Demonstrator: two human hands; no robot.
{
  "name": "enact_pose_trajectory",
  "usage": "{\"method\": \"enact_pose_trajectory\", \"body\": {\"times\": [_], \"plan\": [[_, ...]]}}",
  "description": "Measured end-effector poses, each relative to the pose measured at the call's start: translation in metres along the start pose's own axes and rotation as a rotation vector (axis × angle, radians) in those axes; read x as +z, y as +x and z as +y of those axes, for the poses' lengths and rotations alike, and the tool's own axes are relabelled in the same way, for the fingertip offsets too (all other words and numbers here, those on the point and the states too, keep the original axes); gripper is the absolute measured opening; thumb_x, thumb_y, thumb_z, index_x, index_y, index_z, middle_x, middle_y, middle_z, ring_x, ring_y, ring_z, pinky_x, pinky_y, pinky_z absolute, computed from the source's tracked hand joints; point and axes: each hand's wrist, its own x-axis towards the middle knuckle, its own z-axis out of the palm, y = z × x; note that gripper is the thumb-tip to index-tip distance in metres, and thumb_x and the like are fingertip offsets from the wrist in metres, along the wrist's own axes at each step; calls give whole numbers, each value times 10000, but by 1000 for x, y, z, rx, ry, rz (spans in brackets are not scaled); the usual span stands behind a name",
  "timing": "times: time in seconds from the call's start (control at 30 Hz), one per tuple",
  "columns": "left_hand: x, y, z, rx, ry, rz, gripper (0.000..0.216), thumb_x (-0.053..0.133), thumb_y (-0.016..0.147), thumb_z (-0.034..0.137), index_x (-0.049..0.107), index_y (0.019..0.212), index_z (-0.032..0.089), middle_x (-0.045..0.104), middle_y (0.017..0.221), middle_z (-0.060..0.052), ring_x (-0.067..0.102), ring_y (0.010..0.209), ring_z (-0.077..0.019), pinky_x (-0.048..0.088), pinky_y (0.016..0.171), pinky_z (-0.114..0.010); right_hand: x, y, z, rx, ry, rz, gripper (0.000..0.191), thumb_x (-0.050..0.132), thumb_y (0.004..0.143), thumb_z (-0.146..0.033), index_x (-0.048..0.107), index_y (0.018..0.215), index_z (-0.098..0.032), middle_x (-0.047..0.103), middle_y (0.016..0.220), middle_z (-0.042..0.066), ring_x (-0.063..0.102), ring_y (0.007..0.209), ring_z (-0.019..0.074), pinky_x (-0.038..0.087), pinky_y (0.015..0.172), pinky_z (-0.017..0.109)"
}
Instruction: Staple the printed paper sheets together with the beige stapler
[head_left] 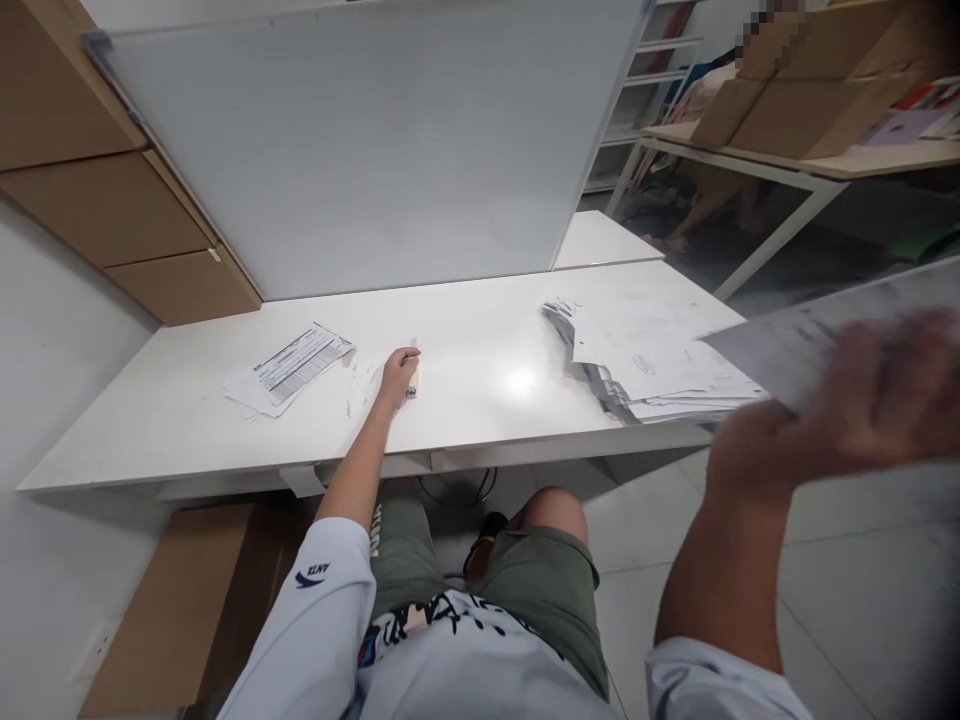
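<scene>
My left hand rests on the white table, its fingers closed round a small pale object that I cannot name. My right hand is raised off the table's right end, blurred by motion, and grips a grey printed sheet by its lower edge. Just left of that sheet a loose stack of papers lies on the right part of the table. A smaller pile of printed forms lies to the left of my left hand.
A large whiteboard leans upright at the table's back edge. Brown cardboard boxes stand against the left wall, and another sits on the floor. A second table with boxes stands at the far right.
</scene>
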Motion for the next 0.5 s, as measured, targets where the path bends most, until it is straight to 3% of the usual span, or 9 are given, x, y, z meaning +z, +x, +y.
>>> {"method": "enact_pose_trajectory", "body": {"times": [0.07,0.1,0.23,0.3,0.4,0.5], "plan": [[1,-1,2,5,18,-4,227,524,785,234,663,960,198,679,1092,-39,600,1056,-196,447,985,-326,24,28,-9,-61,-24,55,568,223,922,-201,412,1456,-243,456,1468,135,263,1439,319,149,1148,616],[1,-2,4,6,28,-6,226,521,787,230,662,961,197,679,1087,-41,600,1053,-196,448,981,-325,40,41,-12,-95,-42,-22,540,267,912,-189,469,1412,-184,485,1435,158,315,1407,315,195,1138,587],[1,-3,8,9,72,-12,222,507,801,219,652,967,191,669,1082,-47,593,1053,-198,446,980,-321,107,72,-12,-85,-175,-686,503,342,898,-189,521,1335,-14,468,1393,286,368,1353,368,341,1032,543],[1,-3,10,11,95,-13,216,500,808,215,647,966,198,661,1094,-45,587,1065,-201,442,986,-327,131,77,-10,-6,-206,-869,519,332,936,-260,504,1357,-10,462,1399,290,422,1316,382,380,1002,527],[2,-3,10,14,119,-15,211,494,812,208,641,964,205,656,1092,-42,584,1068,-206,440,989,-333,152,83,-11,69,-196,-829,600,298,970,-411,499,1365,-6,500,1362,293,493,1255,406,408,978,543],[2,-3,9,20,130,-14,203,491,816,206,638,957,209,653,1087,-39,585,1061,-204,441,985,-329,163,91,-19,100,-194,-745,622,276,978,-437,540,1322,8,566,1267,308,538,1205,410,423,956,554]]}}
